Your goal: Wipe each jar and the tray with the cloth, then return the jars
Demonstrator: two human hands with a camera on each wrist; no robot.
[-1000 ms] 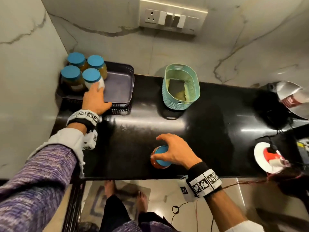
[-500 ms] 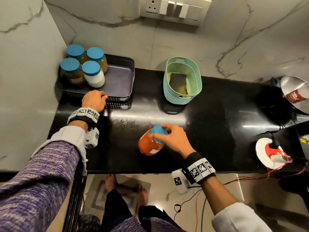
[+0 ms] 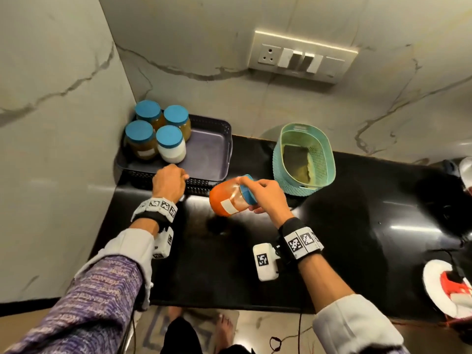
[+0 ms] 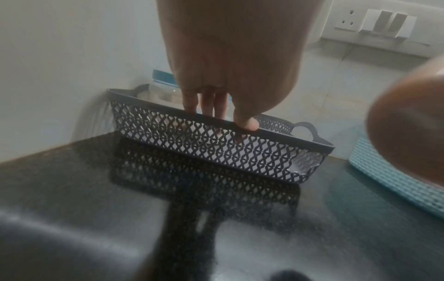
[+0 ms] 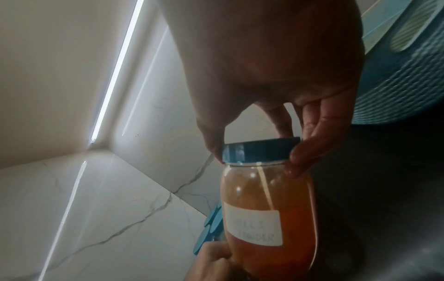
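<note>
A dark latticed tray (image 3: 224, 149) stands in the counter's back left corner, and several blue-lidded jars (image 3: 170, 144) are grouped in its left half. My left hand (image 3: 182, 175) grips the tray's front rim (image 4: 216, 148), fingers hooked inside and thumb on the edge. My right hand (image 3: 255, 192) holds an orange jar (image 3: 227, 200) by its blue lid (image 5: 259, 150). The jar is tilted in the air just off the tray's front right corner. A folded cloth (image 3: 297, 162) lies inside the teal basket (image 3: 329, 159).
Marble walls close in the left and back sides of the black counter (image 3: 357, 226). A switch plate (image 3: 301, 57) is on the back wall. A white and red object (image 3: 449, 290) and a steel vessel (image 3: 466, 172) sit at the far right.
My right hand lifted the orange jar from the counter's front and carried it, tilted, toward the tray. My left hand let go of the white jar and took the tray's front rim.
</note>
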